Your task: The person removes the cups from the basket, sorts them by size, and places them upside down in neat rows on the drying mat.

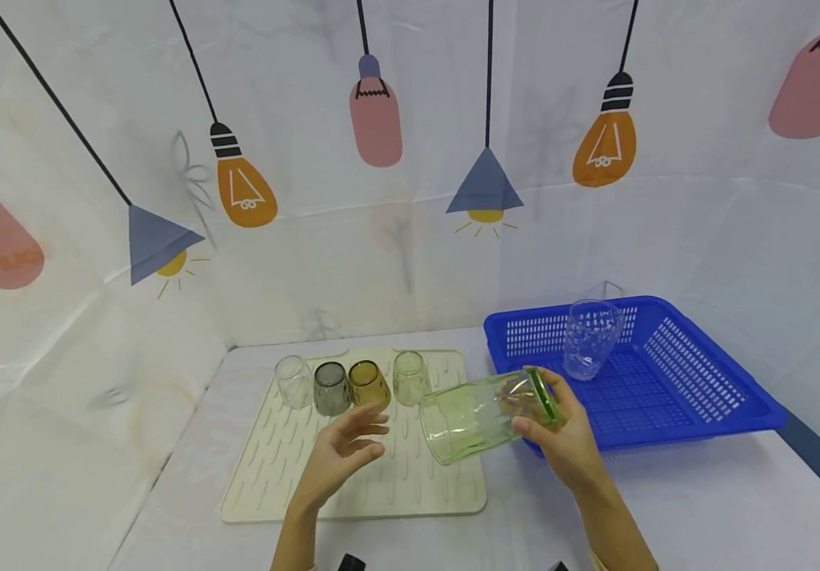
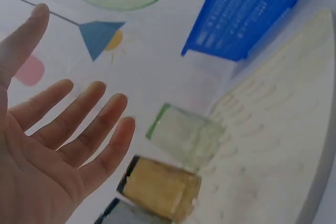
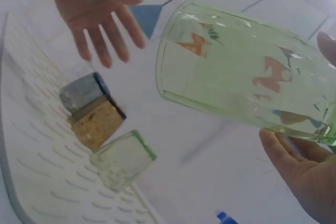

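A large pale green glass (image 1: 474, 416), tilted on its side, is gripped by my right hand (image 1: 563, 436) near its thick base. Its wide rim points left, towards my left hand (image 1: 342, 452), which holds nothing and has its fingers spread apart from the glass. Behind the hands, a row of small tumblers stands on a cream drying mat (image 1: 267, 484): a clear tumbler (image 1: 294, 382), a grey tumbler (image 1: 331, 388), an amber tumbler (image 1: 369, 385) and a light green tumbler (image 1: 411, 378). In the right wrist view, the green glass (image 3: 236, 72) sits between thumb and fingers.
A blue plastic basket (image 1: 667, 432) stands at the right of the white table, with a clear glass (image 1: 588, 337) leaning inside it. A white wall covering (image 1: 417, 277) printed with lamps hangs behind the table.
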Motion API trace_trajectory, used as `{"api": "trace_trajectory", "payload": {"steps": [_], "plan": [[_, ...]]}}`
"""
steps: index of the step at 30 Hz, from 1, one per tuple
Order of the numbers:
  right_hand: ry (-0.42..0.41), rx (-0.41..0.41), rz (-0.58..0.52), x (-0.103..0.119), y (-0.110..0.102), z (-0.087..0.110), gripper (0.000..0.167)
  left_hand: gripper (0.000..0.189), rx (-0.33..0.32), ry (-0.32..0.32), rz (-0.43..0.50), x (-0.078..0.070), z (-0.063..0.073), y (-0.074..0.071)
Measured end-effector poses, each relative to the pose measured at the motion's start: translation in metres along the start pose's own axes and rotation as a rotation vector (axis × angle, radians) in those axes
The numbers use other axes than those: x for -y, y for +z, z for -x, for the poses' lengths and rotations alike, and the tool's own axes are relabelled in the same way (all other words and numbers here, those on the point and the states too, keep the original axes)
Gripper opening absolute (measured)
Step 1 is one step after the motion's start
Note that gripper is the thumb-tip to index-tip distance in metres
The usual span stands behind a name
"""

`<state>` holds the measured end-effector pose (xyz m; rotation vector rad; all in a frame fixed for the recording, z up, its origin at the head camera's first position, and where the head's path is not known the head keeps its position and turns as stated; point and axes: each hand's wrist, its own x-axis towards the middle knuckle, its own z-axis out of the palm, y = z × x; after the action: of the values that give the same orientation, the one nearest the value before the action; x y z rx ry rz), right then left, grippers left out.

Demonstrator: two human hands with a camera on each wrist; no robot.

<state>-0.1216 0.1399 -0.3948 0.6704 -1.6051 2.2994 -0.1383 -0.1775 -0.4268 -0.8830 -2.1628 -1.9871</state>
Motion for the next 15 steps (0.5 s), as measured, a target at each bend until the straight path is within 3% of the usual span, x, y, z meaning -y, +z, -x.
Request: {"api": "trace_trajectory", "payload": {"steps": [9,15], "plan": [[0.069,-0.024,0.087,0.0,0.0,0.0,0.056,0.043,-0.252,-0.131,-0.487,0.005,0.055,-0.063],[0.067,-0.035,0.101,-0.001,-0.001,0.0,0.057,0.042,-0.375,-0.218,-0.79,0.009,0.078,-0.101]]}}
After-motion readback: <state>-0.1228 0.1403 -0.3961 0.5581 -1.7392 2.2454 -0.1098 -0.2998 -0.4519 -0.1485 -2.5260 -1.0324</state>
